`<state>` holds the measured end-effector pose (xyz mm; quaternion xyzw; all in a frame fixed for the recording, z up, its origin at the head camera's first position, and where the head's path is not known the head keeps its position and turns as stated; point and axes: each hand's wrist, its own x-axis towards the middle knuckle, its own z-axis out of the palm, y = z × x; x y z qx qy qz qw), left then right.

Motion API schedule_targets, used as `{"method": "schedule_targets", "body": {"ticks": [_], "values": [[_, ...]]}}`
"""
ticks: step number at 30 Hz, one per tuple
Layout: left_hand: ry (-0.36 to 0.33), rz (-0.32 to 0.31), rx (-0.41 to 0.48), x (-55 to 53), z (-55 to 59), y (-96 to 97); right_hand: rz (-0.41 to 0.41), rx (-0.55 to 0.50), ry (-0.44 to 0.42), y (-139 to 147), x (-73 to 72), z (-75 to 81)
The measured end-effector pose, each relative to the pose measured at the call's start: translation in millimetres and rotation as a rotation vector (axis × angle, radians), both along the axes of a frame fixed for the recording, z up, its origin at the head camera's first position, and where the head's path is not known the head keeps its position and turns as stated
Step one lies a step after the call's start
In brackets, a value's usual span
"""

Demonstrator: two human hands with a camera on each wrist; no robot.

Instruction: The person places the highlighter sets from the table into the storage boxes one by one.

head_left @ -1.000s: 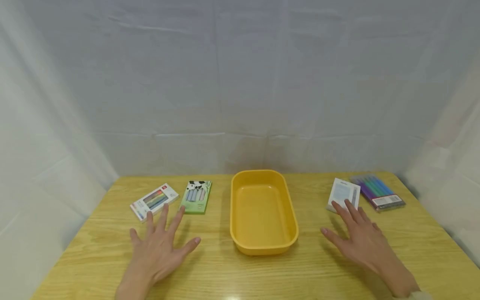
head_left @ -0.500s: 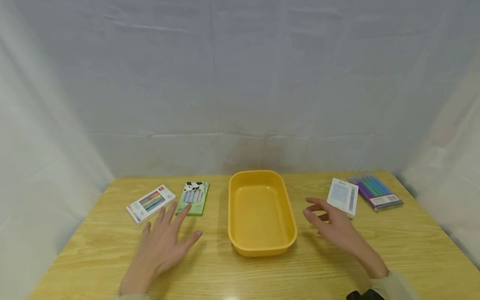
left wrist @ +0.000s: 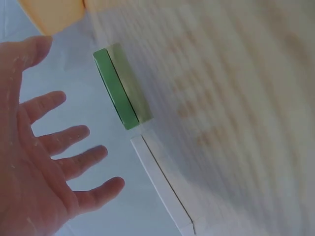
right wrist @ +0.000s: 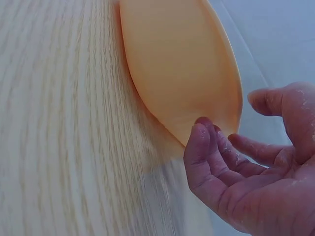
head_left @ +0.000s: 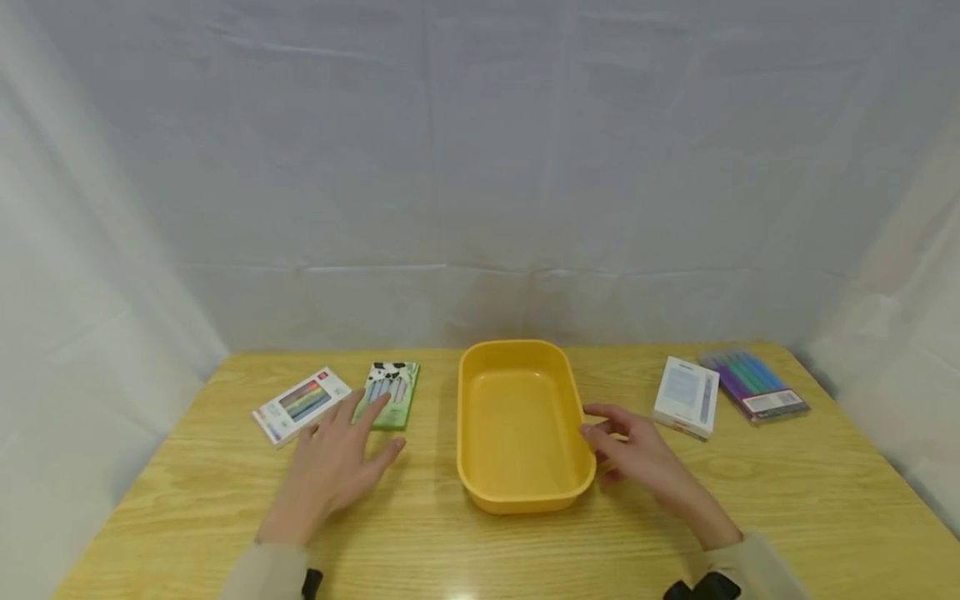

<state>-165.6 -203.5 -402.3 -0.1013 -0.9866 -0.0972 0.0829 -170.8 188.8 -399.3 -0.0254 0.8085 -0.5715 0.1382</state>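
My left hand (head_left: 333, 458) hovers with spread, straight fingers over the near end of a green box with a cow pattern and pastel sticks (head_left: 397, 387). In the left wrist view the fingers are apart from this green box (left wrist: 115, 88). My right hand (head_left: 637, 450) is at the right side of a yellow plastic tub (head_left: 525, 505), fingertips right at its rim. In the right wrist view the fingers are loosely bent beside the outer wall of the tub (right wrist: 182, 64), and the thumb stands apart from the rim. No object shows inside the tub.
Beside the green box lies a white box with a window of rainbow-coloured sticks (head_left: 285, 425). To the right are a white and pale-blue box (head_left: 686, 396) and a clear pack of purple, green and blue pens (head_left: 753, 383). White sheets (head_left: 480, 167) hang around the wooden table (head_left: 420, 550).
My right hand has moved left from the pale-blue box to the tub's right rim, its fingers bending. My left hand has shifted slightly forward and right, over the green box. The boxes stay put.
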Motion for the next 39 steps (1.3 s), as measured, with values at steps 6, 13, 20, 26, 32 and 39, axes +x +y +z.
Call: {"method": "schedule_targets", "body": {"ticks": [6,13,20,26,32,39], "values": [[-0.071,0.055,0.032,-13.8,2.1,2.9,-0.022,0.015,-0.02,-2.3,-1.6,-1.0],[-0.074,0.132,0.064,-29.5,8.2,7.7,-0.016,0.01,-0.023,-2.8,-4.2,-2.7],[-0.092,0.183,0.092,-35.6,9.2,15.4,-0.041,-0.029,-0.054,-4.9,-5.6,-2.1],[-0.109,0.188,0.081,-44.6,2.9,19.5,-0.054,-0.114,-0.102,-3.7,-7.3,-1.3],[-0.149,0.197,0.05,-55.0,-3.6,22.0,-0.047,-0.15,-0.127,-2.1,-7.3,-0.1],[-0.278,0.239,0.074,-62.5,-2.2,24.4,-0.034,-0.178,-0.151,-1.4,-6.0,1.1]]}}
